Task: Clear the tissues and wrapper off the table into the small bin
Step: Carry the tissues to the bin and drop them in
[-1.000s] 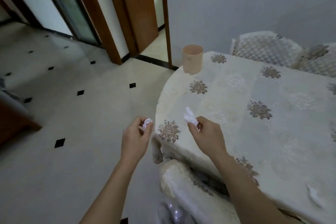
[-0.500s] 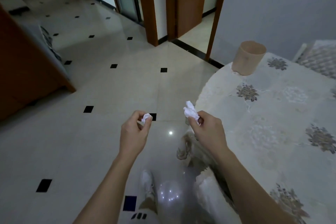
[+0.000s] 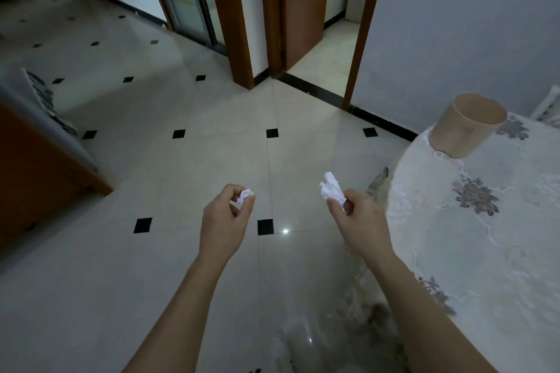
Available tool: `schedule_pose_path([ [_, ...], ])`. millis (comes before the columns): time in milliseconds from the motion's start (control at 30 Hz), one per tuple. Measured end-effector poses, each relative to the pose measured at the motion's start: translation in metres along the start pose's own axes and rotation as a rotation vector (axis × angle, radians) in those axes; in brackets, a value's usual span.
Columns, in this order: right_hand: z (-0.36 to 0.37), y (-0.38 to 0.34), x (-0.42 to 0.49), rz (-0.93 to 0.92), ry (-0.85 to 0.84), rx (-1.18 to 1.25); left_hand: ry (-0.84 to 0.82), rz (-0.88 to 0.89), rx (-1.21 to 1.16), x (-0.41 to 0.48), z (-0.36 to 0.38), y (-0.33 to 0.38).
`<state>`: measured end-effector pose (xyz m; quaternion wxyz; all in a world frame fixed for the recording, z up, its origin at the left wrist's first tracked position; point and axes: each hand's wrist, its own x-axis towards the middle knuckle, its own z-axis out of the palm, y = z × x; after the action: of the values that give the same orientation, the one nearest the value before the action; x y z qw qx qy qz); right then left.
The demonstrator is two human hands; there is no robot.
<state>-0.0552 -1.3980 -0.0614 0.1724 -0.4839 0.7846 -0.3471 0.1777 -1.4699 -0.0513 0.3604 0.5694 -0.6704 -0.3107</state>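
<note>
Both my forearms reach forward over the tiled floor (image 3: 151,175), palms turned inward. My left hand (image 3: 225,222) pinches a small crumpled tissue (image 3: 245,195) at its fingertips; my right hand (image 3: 357,221) pinches a larger wad (image 3: 331,189), perhaps with a wrapper tucked under. The small bin (image 3: 466,127) stands on the bench (image 3: 500,236) edge, well ahead to my right.

Dim room, floor glare, warped edges
</note>
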Motion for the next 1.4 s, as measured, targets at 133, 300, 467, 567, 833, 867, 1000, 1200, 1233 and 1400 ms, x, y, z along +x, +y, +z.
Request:
schedule_pose_path([
  [133,0.012,-0.012,0.031,0.003,0.028,-0.031,-0.036,0.032,-0.010,0.049,0.002,-0.003],
  [300,0.024,-0.014,0.075,0.037,0.046,-0.076,-0.098,0.053,-0.015,0.100,0.019,-0.005],
  [467,0.034,-0.012,0.130,0.095,0.065,-0.103,-0.143,0.083,-0.025,0.157,0.046,-0.005],
  [567,0.039,-0.004,0.173,0.115,0.066,-0.114,-0.176,0.089,-0.026,0.201,0.072,0.000],
  [833,0.013,0.035,0.325,0.174,0.159,-0.043,-0.239,0.104,-0.043,0.330,0.169,0.053],
  [867,0.007,0.040,0.343,0.177,0.169,-0.030,-0.251,0.113,-0.048,0.344,0.181,0.062],
  [1000,-0.014,0.058,0.400,0.213,0.191,-0.022,-0.317,0.171,-0.027,0.395,0.224,0.089],
  [1200,-0.034,0.081,0.452,0.252,0.218,-0.011,-0.395,0.234,-0.020,0.452,0.283,0.118],
  [1233,-0.039,0.083,0.460,0.262,0.233,-0.025,-0.412,0.249,-0.022,0.461,0.293,0.124],
  [1400,-0.060,0.105,0.492,0.361,0.317,-0.049,-0.497,0.323,-0.063,0.502,0.351,0.153],
])
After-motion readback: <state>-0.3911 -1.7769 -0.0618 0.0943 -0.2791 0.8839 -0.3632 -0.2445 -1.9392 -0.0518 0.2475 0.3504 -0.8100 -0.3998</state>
